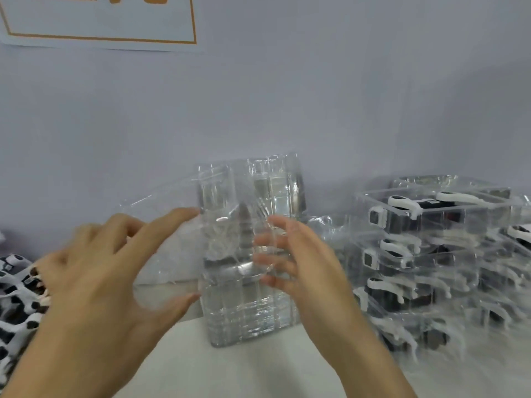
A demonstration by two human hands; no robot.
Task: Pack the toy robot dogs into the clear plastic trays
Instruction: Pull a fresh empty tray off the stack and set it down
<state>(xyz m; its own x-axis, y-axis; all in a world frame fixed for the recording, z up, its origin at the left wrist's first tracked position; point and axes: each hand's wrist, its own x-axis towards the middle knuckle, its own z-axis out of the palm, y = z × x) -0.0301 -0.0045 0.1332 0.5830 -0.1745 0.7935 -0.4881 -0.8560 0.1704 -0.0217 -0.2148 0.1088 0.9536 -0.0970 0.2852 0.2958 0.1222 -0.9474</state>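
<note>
A stack of clear plastic trays [247, 305] stands upright on the white table [244, 374] in the middle. A thin clear tray [161, 202] peels away from its upper left. My left hand [94, 282] is spread, with index fingertip and thumb tip touching the stack's left edge. My right hand [298, 262] lies against the stack's front right, fingers loosely bent and apart; its thumb is hidden. Black-and-white toy robot dogs [17, 300] lie in a pile at the far left. Both hands are blurred.
At the right stand stacked clear trays with robot dogs packed in them [431, 254], several layers high. A grey wall [287, 96] rises close behind the table, with a paper sign [100, 21] at the upper left.
</note>
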